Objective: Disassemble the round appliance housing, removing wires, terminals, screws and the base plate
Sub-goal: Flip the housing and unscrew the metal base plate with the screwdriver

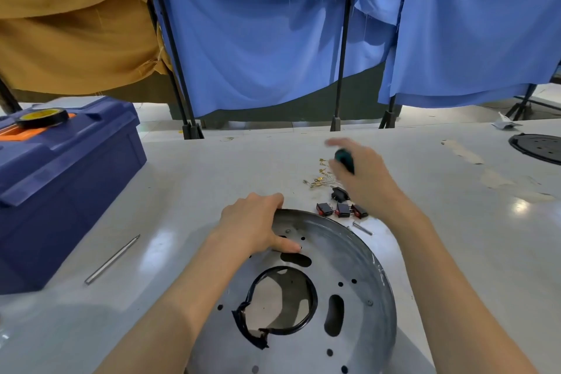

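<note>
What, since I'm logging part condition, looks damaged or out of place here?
The black trim ring lining the central hole of the round housing is torn and ragged at its lower left, peeling off the edge. Nothing else stands out.

The round grey metal housing (349,297) lies on the white worktop (212,179), in the middle and close to the person. The left hand (255,225) holds its far rim. Just behind the housing, a bit to the right, sit small black and red switches (341,209). Short metal screws (362,228) lie between them and the rim. Behind the switches lie little brass terminals on thin wires (318,176). The right hand (361,176) is above those, holding a dark green tool handle (344,159). To the left lies a thin metal rod (112,259). Left of that stands a big blue plastic toolbox (60,179) with a black roll of tape (42,117) on top. Far right lies a black round plate (537,147).
</note>
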The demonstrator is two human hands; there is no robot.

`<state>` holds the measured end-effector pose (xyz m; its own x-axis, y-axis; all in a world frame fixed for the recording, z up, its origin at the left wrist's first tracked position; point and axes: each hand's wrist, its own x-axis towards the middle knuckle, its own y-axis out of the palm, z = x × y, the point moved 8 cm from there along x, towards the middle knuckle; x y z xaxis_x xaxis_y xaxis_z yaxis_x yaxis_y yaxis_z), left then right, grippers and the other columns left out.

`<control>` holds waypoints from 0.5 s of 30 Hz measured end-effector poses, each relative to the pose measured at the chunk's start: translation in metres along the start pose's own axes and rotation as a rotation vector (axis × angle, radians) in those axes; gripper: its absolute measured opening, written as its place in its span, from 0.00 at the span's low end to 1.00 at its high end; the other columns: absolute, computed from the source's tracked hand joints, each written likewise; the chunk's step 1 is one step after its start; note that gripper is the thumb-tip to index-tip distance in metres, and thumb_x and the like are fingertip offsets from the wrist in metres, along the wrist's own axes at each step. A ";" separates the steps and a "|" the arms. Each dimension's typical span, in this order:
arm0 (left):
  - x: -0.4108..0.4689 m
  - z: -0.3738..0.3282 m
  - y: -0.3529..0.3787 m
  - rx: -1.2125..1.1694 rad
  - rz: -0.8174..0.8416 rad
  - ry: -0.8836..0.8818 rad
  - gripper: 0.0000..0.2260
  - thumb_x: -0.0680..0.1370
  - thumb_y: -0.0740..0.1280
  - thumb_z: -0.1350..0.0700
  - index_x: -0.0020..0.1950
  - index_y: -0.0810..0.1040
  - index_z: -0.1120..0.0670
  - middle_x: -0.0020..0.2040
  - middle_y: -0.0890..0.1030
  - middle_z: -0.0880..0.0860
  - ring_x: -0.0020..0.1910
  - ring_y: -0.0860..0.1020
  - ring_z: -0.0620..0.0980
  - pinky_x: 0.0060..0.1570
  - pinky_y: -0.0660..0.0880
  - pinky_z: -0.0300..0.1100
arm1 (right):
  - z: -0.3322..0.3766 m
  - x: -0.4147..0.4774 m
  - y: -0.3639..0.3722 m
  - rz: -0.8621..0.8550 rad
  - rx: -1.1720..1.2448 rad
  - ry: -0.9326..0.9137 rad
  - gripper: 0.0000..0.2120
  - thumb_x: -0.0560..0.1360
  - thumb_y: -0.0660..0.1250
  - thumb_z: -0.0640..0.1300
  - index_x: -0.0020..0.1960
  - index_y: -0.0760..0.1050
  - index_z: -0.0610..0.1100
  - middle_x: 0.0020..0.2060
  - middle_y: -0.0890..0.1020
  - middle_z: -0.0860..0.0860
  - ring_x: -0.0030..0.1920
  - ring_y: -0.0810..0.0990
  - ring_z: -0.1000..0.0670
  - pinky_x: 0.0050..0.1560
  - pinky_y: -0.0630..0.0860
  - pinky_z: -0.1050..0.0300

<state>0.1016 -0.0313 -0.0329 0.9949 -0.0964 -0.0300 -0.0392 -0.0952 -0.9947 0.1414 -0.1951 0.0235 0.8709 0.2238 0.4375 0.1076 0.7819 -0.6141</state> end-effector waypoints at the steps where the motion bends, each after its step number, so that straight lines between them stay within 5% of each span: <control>1: 0.000 0.003 0.001 -0.021 0.012 -0.010 0.28 0.63 0.72 0.32 0.49 0.66 0.49 0.48 0.75 0.51 0.46 0.73 0.53 0.40 0.67 0.44 | 0.005 -0.001 -0.012 -0.156 0.078 -0.012 0.14 0.80 0.61 0.39 0.65 0.72 0.43 0.44 0.77 0.48 0.40 0.75 0.53 0.43 0.67 0.67; 4: 0.000 0.010 0.005 -0.104 0.040 -0.029 0.29 0.61 0.73 0.30 0.45 0.67 0.50 0.42 0.73 0.48 0.41 0.72 0.50 0.36 0.65 0.43 | 0.018 -0.009 -0.035 -0.453 0.357 -0.078 0.12 0.82 0.58 0.41 0.65 0.69 0.41 0.44 0.79 0.48 0.41 0.79 0.53 0.42 0.74 0.66; 6: -0.001 0.015 0.008 -0.178 0.045 -0.035 0.29 0.60 0.73 0.30 0.42 0.68 0.51 0.40 0.73 0.48 0.40 0.72 0.49 0.36 0.66 0.43 | 0.023 -0.013 -0.039 -0.507 0.505 -0.107 0.09 0.83 0.56 0.42 0.61 0.68 0.40 0.45 0.80 0.46 0.41 0.82 0.50 0.41 0.78 0.60; 10: -0.005 0.022 0.012 -0.285 0.026 -0.048 0.33 0.59 0.73 0.29 0.46 0.71 0.53 0.40 0.75 0.48 0.40 0.73 0.49 0.39 0.70 0.45 | 0.024 -0.010 -0.022 -0.365 0.628 -0.069 0.06 0.83 0.55 0.44 0.57 0.64 0.41 0.47 0.77 0.41 0.34 0.83 0.44 0.36 0.81 0.52; 15: -0.004 0.023 0.012 -0.314 -0.030 -0.028 0.32 0.57 0.73 0.28 0.39 0.67 0.53 0.34 0.72 0.48 0.34 0.70 0.49 0.34 0.64 0.45 | 0.023 -0.009 0.005 -0.231 0.546 -0.024 0.06 0.82 0.57 0.43 0.57 0.63 0.43 0.44 0.75 0.44 0.32 0.83 0.44 0.40 0.82 0.45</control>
<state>0.0990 -0.0088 -0.0473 0.9981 -0.0618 -0.0087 -0.0327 -0.3991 -0.9163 0.1231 -0.1801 0.0319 0.8423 0.0200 0.5387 0.0255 0.9967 -0.0770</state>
